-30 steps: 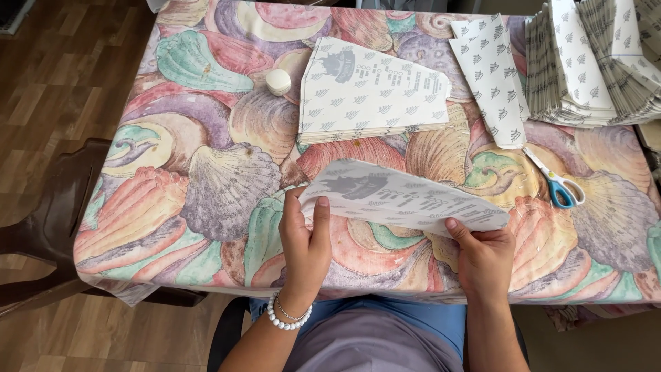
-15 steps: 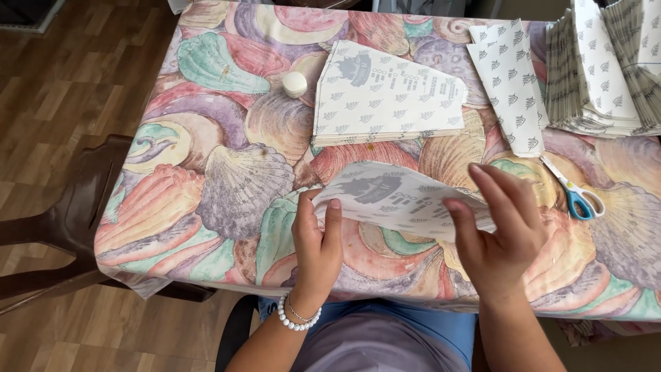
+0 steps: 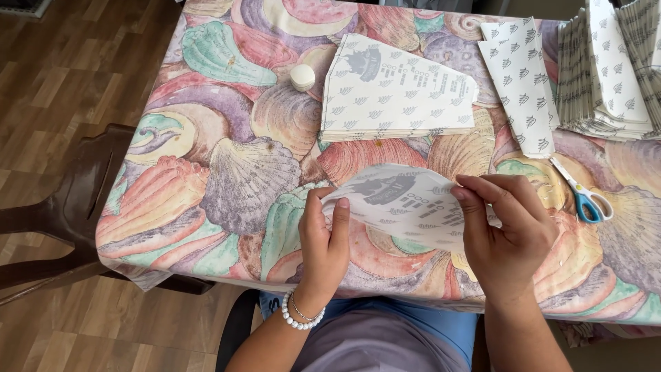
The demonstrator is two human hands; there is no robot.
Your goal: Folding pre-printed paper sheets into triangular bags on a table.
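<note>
A white printed paper sheet (image 3: pixel 403 207) lies just above the table between my hands. My left hand (image 3: pixel 325 241), with a pearl bracelet at the wrist, pinches its left end. My right hand (image 3: pixel 506 231) grips its right end, with the fingers curled over the top edge and the sheet bent there. Beyond it, a stack of the same printed sheets (image 3: pixel 396 89) rests flat on the shell-patterned tablecloth (image 3: pixel 234 179).
A small white round tub (image 3: pixel 302 76) sits left of the stack. Scissors with blue and white handles (image 3: pixel 582 196) lie at the right. A narrow folded paper (image 3: pixel 520 79) and a big pile of folded papers (image 3: pixel 609 69) fill the back right corner. A brown chair (image 3: pixel 76 207) stands to the left.
My right hand has come over the sheet's right end and folded it inward. The left hand keeps its hold on the left end. The view has shifted closer.
</note>
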